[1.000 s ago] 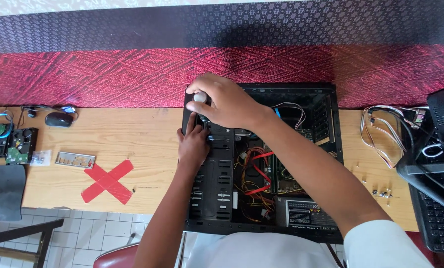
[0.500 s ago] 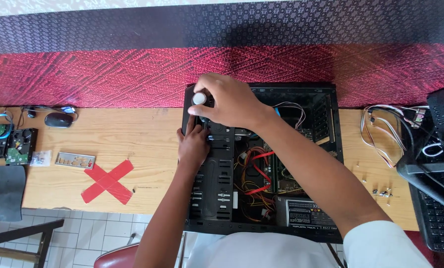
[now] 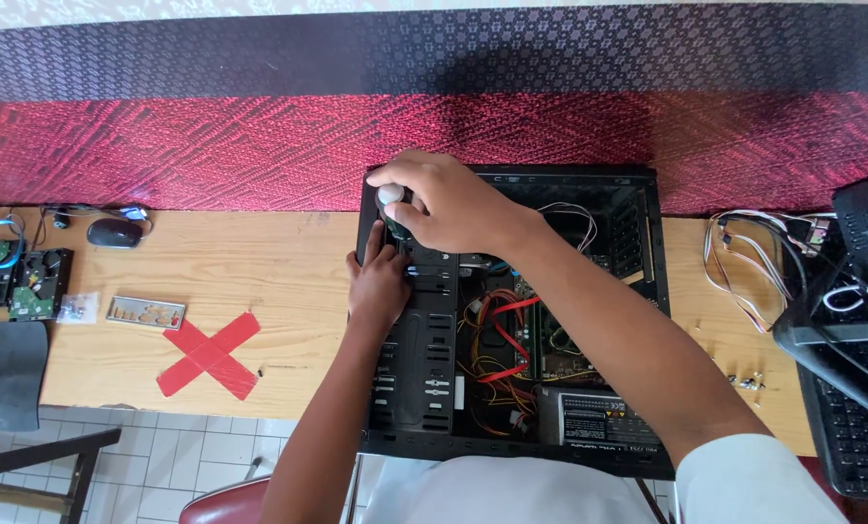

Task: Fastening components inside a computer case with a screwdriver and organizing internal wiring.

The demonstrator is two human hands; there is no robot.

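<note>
Red tape cross on wooden table. Left hand lies flat on open computer case, holding nothing. Right hand is closed around white-capped screwdriver at the case's upper-left corner.

A black-and-white rectangular label sits on the power supply at the case's near edge.

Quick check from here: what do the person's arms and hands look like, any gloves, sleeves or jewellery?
Both hands are bare: no gloves, rings or watch show on the left hand or the right hand. Both forearms are uncovered. The right arm ends in a short white sleeve at the upper arm; the left arm shows no sleeve in view.
</note>
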